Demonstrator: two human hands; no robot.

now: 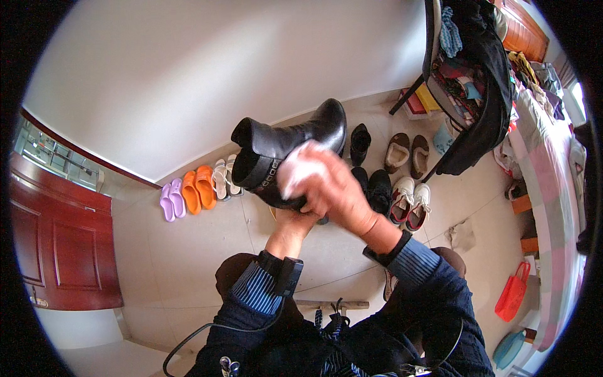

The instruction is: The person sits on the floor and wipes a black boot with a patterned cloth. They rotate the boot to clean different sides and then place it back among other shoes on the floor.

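A black leather ankle boot [286, 141] is held up off the floor, lying on its side with its toe toward the upper right and its open shaft toward the left. My left hand [300, 217] grips it from below; most of its fingers are hidden behind the boot. Over the near side, next to a decorated strap, my right hand [336, 188] presses a whitish wad [303, 171], which looks like a cloth or tissue. Motion blurs this hand and the wad.
Along the wall stand purple slippers [172, 200], orange slippers [199, 190], white sandals [224, 178], fur-lined brown shoes [397, 153], a dark shoe [360, 144] and white sneakers [411, 202]. A loaded black chair [480, 135] stands right. A grey rag [462, 235] lies on the tiles.
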